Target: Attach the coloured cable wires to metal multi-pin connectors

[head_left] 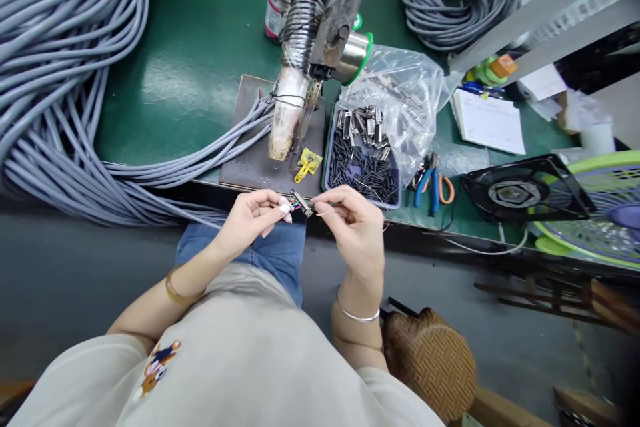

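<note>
At the counter's (pixel 165 90) near edge, the left hand (pixel 254 215) grips coloured wires (pixel 294 203) already meeting a connector (pixel 301 203), the right hand (pixel 351 219) pinches seemingly a thin strand (pixel 320 214), and loose connectors (pixel 369 124) sit unwired.

Coloured wires (pixel 294 203) at the D-sub connector (pixel 301 203) are partly hidden by the left hand (pixel 254 215); grey cables (pixel 55 47) are cut off at left, a green-rimmed grille (pixel 607 195) at right.
</note>
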Demonstrator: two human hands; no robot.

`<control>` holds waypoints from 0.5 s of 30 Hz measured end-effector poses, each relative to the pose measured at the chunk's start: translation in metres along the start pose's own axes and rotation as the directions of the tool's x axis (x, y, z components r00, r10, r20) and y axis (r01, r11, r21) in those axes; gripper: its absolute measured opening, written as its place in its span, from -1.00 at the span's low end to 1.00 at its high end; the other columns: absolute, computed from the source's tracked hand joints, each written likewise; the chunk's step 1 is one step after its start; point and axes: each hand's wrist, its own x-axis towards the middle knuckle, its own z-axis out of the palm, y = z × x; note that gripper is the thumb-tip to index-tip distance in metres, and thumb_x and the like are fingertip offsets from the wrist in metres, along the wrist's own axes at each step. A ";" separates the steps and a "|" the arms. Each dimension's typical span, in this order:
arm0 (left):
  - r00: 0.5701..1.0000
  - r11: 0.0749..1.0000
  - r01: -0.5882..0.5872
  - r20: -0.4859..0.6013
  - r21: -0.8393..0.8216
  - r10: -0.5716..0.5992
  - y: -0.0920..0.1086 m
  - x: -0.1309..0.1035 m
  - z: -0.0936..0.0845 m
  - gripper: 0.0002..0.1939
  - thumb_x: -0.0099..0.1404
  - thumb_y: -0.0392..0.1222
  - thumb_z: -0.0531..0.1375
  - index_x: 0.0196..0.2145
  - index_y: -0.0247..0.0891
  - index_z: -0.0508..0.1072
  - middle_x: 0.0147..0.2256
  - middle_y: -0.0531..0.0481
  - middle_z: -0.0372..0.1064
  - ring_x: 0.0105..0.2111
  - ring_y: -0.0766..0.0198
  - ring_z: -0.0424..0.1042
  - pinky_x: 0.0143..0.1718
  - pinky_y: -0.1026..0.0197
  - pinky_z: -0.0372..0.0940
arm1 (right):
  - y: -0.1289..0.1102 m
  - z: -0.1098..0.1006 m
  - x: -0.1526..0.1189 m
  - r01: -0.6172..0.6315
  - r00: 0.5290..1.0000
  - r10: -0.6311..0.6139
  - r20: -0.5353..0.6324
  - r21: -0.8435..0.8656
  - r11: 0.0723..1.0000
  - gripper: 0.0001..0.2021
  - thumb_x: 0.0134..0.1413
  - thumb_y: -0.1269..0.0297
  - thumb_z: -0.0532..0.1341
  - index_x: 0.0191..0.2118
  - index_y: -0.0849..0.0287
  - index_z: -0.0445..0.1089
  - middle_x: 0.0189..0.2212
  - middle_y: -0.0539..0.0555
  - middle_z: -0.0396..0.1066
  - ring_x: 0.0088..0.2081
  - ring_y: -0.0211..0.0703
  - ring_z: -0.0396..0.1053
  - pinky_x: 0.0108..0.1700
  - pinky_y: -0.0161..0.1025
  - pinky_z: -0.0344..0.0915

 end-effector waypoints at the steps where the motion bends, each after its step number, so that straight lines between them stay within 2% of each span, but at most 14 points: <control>1: 1.000 1.000 -0.009 0.005 0.010 0.009 0.000 0.000 0.001 -0.65 0.02 -0.08 0.50 -0.38 -0.38 0.54 -0.53 -0.02 0.53 -0.72 0.54 0.18 -0.71 0.41 0.03 | 0.002 0.006 0.001 -0.003 1.000 0.003 -0.001 -0.001 1.000 -0.88 0.26 0.29 0.27 -0.34 0.12 0.50 -0.38 0.02 0.44 -0.40 -0.26 0.34 -0.41 -0.26 0.20; 4: 0.999 0.999 -0.031 0.021 0.026 0.030 0.001 -0.001 0.002 -0.68 0.05 -0.09 0.49 -0.38 -0.37 0.53 -0.52 -0.01 0.53 -0.71 0.53 0.19 -0.70 0.41 0.06 | 0.008 0.015 0.005 -0.004 1.000 0.004 -0.004 0.002 1.000 -0.86 0.28 0.29 0.26 -0.34 0.13 0.46 -0.38 0.00 0.41 -0.38 -0.26 0.34 -0.37 -0.27 0.23; 11: 0.998 0.998 -0.052 0.043 0.047 0.050 0.001 0.000 -0.001 -0.70 0.09 -0.10 0.46 -0.37 -0.37 0.53 -0.53 0.02 0.51 -0.70 0.53 0.19 -0.69 0.42 0.08 | 0.007 0.011 0.006 0.008 0.998 -0.004 0.070 -0.045 0.999 -0.83 0.30 0.27 0.24 -0.35 0.13 0.45 -0.41 -0.02 0.39 -0.45 -0.29 0.27 -0.42 -0.27 0.15; 15: 0.998 0.997 -0.033 0.054 0.066 0.030 0.000 -0.001 -0.002 -0.68 0.09 -0.07 0.46 -0.38 -0.37 0.53 -0.51 0.00 0.51 -0.70 0.53 0.20 -0.68 0.41 0.09 | 0.006 0.013 0.007 0.033 0.998 -0.027 0.062 -0.097 0.995 -0.82 0.29 0.30 0.25 -0.39 0.14 0.43 -0.45 -0.04 0.38 -0.46 -0.30 0.24 -0.41 -0.27 0.13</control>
